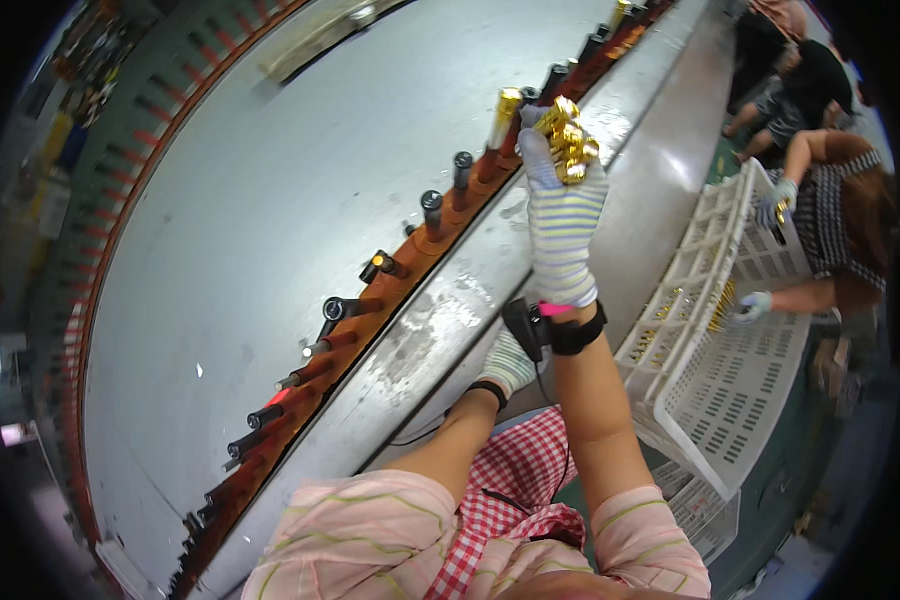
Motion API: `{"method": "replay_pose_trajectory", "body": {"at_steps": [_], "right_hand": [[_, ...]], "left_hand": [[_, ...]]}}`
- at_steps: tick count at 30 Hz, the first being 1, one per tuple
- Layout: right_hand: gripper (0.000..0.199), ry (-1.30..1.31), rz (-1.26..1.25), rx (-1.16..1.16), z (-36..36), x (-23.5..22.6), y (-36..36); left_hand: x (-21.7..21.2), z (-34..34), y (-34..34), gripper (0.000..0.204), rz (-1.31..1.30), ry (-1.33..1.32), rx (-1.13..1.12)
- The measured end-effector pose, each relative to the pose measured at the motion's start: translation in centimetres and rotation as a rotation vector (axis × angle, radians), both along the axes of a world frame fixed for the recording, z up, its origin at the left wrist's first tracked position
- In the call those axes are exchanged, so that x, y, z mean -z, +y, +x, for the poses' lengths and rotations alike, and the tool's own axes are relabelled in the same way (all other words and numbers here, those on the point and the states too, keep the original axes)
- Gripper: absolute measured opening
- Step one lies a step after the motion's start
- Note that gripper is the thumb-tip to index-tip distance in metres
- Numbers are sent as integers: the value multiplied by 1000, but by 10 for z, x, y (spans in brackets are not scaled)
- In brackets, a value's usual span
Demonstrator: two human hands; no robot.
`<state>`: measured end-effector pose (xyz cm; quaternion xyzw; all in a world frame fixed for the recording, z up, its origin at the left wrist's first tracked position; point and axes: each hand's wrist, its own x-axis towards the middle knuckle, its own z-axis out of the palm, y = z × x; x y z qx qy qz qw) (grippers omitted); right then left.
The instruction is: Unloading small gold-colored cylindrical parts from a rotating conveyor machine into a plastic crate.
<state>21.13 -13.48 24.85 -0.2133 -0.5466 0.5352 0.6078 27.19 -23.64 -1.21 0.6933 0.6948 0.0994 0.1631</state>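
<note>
- Right hand (pixel 567 215), in a white striped knit glove: fingers curled around a bunch of small shiny gold pieces (pixel 573 146). Cupped grip, likely so several loose parts ride together without spilling.
- Bunch sits above the right edge of the pale grey flat surface (pixel 240 230), toward its far end. Presumably held there so the pegs are within short reach.
- Orange-brown pegged track (pixel 402 288) follows that edge. Spaced pegs look meant to give each part its own seat.
- Shiny gold cylinder (pixel 504 116) stands on the track just beside the right hand; can't tell if they touch.
- Black round-topped cylinder (pixel 431 208) on a nearer peg; other dark ones line the same edge.
- Left hand (pixel 511 362), same glove type, is low by the near metal ledge (pixel 425 335). Partly hidden, can't tell whether its fingers are apart or together. Maybe just a brace.
- White slotted plastic crate (pixel 745 395) right of the ledge, gold parts inside; co-worker's gloved hand (pixel 755 306) at them.
</note>
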Motion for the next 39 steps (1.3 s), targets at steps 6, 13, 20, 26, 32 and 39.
{"method": "replay_pose_trajectory", "body": {"at_steps": [6,13,20,26,32,39], "right_hand": [[34,-191,7,-154,-36,10,-21],[33,-72,-73,-294,-51,-4,-73],[40,-26,523,-111,44,-103,-128],[23,-192,15,-50,171,7,-80],[15,-409,-304,-94,231,213,-64],[16,-445,-509,-63,243,280,-77]], "left_hand": [[-14,-4,-12,38,376,-630,-231],[-23,2,-16,40,323,-596,-223],[36,-14,-39,39,249,-525,-178],[-219,-16,-177,33,46,-752,-32],[-350,-37,-201,28,714,-920,-426],[-365,-83,-164,28,754,-513,-572]]}}
